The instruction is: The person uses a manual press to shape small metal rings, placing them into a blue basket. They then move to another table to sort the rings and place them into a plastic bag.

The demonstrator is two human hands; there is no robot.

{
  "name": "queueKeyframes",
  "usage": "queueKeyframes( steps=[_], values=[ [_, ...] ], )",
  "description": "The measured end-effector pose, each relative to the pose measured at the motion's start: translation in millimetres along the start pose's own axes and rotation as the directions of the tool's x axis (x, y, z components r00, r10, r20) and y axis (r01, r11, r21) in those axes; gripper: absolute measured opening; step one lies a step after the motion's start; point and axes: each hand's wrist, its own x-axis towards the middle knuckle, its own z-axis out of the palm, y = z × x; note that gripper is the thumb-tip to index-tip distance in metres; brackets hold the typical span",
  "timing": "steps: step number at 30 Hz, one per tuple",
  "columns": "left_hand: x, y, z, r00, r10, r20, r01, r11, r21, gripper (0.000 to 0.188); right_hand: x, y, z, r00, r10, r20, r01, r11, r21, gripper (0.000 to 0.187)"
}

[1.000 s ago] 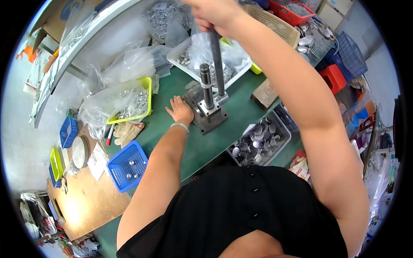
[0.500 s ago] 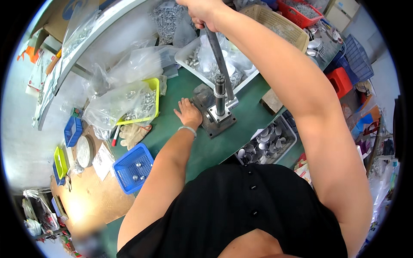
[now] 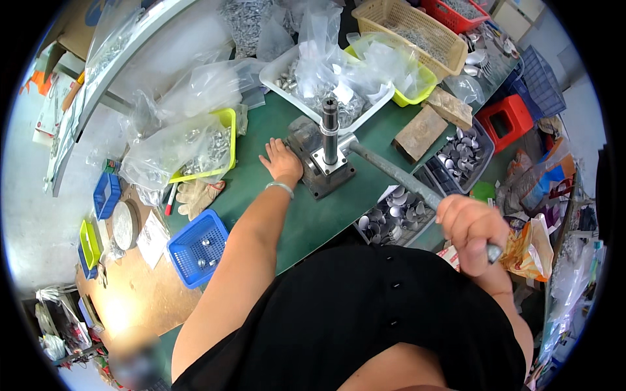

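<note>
A hand-operated lever press (image 3: pixel 331 140) with a dark metal base stands on the green table. My right hand (image 3: pixel 473 228) is closed around the far end of its long grey lever (image 3: pixel 399 174), which slopes toward me and to the right. My left hand (image 3: pixel 284 161) lies flat with fingers spread at the left side of the press base, its edge against the metal. Whether a small part sits under the ram cannot be seen. A blue basket (image 3: pixel 197 249) with a few shiny metal pieces stands near my left forearm.
Behind the press is a white tray (image 3: pixel 274 77) of metal parts and plastic bags. A yellow-green tray (image 3: pixel 233 140) stands left, beside a glove (image 3: pixel 195 197). Wooden blocks (image 3: pixel 418 132) lie right; bins of spoon-like metal pieces (image 3: pixel 393 215) sit below the table edge.
My right hand has pulled the lever from upright at the back down toward me and to the right. My left hand has stayed beside the base.
</note>
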Motion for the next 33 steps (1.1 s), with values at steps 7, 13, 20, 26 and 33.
queueKeyframes(
  steps=[7,13,20,26,33],
  values=[
    [-6.4,-0.2,-0.8,0.998,0.040,-0.043,-0.042,0.998,-0.050,0.038,238.9,111.5,25.9,0.856,0.509,-0.084,-0.502,0.860,0.093,0.025],
    [-7.6,-1.3,-0.1,0.999,0.001,-0.041,-0.002,1.000,-0.013,0.037,290.4,155.7,47.0,0.780,0.620,-0.078,-0.614,0.784,0.091,0.024],
    [-1.8,-0.2,-0.8,0.999,-0.015,-0.040,0.016,1.000,0.020,0.037,221.0,86.6,20.3,0.933,0.361,-0.012,-0.341,0.891,0.298,0.028],
    [0.4,6.4,-3.0,0.999,-0.019,-0.031,0.020,1.000,0.015,0.038,227.2,90.0,20.2,0.915,0.393,-0.088,-0.360,0.896,0.258,0.028],
    [-1.7,12.0,-0.7,1.000,-0.009,0.029,0.009,1.000,-0.015,0.038,274.5,130.2,40.9,0.845,0.490,-0.214,-0.468,0.871,0.149,0.028]
  ],
)
